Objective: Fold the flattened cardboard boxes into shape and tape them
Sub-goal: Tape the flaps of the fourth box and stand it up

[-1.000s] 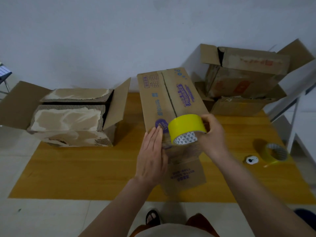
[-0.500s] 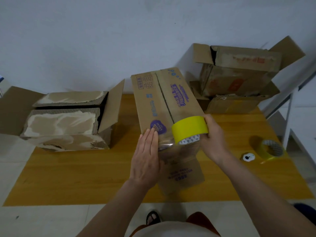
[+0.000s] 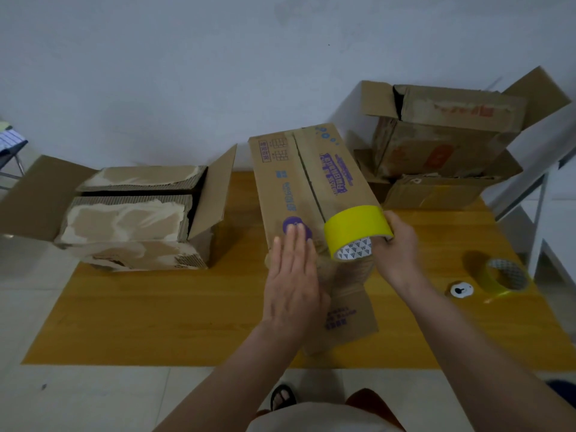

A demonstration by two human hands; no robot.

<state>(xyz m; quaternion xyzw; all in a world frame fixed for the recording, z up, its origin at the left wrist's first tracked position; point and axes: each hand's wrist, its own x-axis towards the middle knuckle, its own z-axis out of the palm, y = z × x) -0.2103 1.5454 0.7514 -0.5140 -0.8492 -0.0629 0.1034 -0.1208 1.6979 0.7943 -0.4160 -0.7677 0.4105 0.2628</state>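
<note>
A wooden table (image 3: 156, 322) fills the lower middle of the view, set against a pale wall (image 3: 187, 73). At its far right corner a stack of opened, worn boxes (image 3: 442, 145) leans against the wall, flaps splayed. On the left side sits an open box with torn flaps (image 3: 131, 219), its top layers of paper peeled away and one flap standing upright on its right.

In the centre stands the printed cardboard box (image 3: 305, 182), folded into shape, long side running away from the person, its two top flaps meeting in a seam down the middle. A glossy strip, probably clear tape, seems to cover the near end of that seam, though blur makes this hard to confirm.

The left hand (image 3: 293, 275) lies flat on the box's top left flap, fingers straight and pressed together, fingertips over a purple round mark. The right hand (image 3: 396, 247) grips a yellow tape roll (image 3: 355, 232) at the seam, fingers curled around the roll's right side, the roll touching the box top.

Near the table's right edge lies a second, thinner tape roll (image 3: 505, 275) on its side, and just beside it to the left a small white round object (image 3: 461, 289) with a dark centre.
</note>
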